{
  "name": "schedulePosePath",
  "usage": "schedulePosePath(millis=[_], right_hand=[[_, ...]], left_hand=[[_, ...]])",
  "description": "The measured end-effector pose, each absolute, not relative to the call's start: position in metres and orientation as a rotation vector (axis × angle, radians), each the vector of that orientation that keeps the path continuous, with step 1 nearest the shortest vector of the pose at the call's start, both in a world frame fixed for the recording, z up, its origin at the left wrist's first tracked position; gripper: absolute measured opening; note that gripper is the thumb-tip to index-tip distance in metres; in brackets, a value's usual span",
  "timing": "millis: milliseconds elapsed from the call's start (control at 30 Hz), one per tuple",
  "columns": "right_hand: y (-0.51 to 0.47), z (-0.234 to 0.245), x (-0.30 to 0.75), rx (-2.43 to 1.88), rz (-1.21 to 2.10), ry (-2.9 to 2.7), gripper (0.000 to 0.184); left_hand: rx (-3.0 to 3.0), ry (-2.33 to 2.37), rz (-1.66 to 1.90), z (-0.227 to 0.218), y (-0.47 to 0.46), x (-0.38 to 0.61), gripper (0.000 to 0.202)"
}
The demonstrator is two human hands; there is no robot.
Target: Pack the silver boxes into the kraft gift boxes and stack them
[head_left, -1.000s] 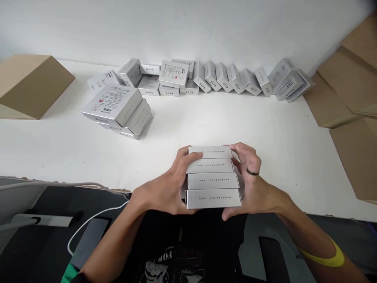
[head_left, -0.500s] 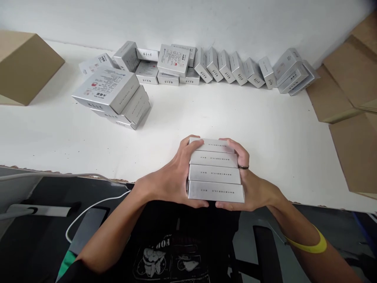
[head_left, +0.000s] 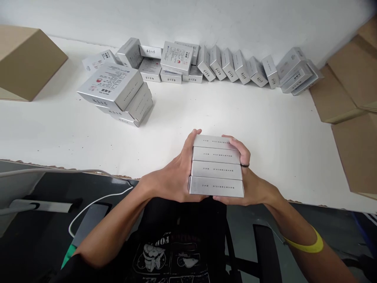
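Observation:
Several flat silver-grey cartons [head_left: 216,171] are gripped together in a row at the table's front edge, their narrow printed sides facing up. My left hand [head_left: 176,177] presses against their left ends, with its upper fingers at the far corner and others curled under the near carton. On the opposite ends, my right hand [head_left: 250,182], wearing a dark ring, is wrapped round with a finger over the far carton's corner. The undersides of the cartons and some fingertips are hidden. To the left, a pile of similar cartons [head_left: 110,84] stands on the white table.
Along the wall runs a line of silver cartons [head_left: 228,65], some leaning, some lying stacked. A brown cardboard box [head_left: 29,63] stands at the far left; open cardboard flaps [head_left: 347,98] are at the right. A white cable [head_left: 70,171] crosses the table's front edge.
The finger of my left hand that lay over the far carton has shifted to its far left corner. The held cartons have moved slightly up in view, and the whole view has shifted a little.

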State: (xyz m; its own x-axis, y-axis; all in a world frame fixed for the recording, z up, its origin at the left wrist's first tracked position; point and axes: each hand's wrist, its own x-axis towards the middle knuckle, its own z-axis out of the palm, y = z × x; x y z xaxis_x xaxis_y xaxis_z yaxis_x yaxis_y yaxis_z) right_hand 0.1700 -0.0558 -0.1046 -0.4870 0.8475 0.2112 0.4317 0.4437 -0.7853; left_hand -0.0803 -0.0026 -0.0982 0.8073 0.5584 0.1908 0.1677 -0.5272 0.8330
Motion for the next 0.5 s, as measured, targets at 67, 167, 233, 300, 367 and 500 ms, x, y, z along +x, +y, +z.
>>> schedulePosePath(millis=[67,167,233,300,367,500], right_hand=[[-0.057,-0.104,0.170,-1.075,0.919,-2.071,0.124],[-0.058,-0.102,0.170,-1.075,0.920,-2.067,0.125],[-0.059,-0.100,0.172,-1.088,0.898,-2.092,0.126],[-0.059,-0.100,0.174,-1.096,0.864,-2.130,0.125],[-0.060,-0.101,0.177,-1.083,0.838,-2.166,0.125],[-0.063,-0.102,0.178,-1.040,0.855,-2.147,0.131]], left_hand=[[2.111,0.547,0.532,-0.099,-0.002,-0.082,0.150],[2.111,0.579,0.527,-0.102,0.000,-0.084,0.149],[2.112,0.599,0.556,-0.105,0.001,-0.086,0.148],[2.104,0.604,0.600,-0.107,0.000,-0.087,0.147],[2.088,0.590,0.640,-0.109,0.000,-0.088,0.145],[2.057,0.568,0.679,-0.112,-0.002,-0.094,0.146]])
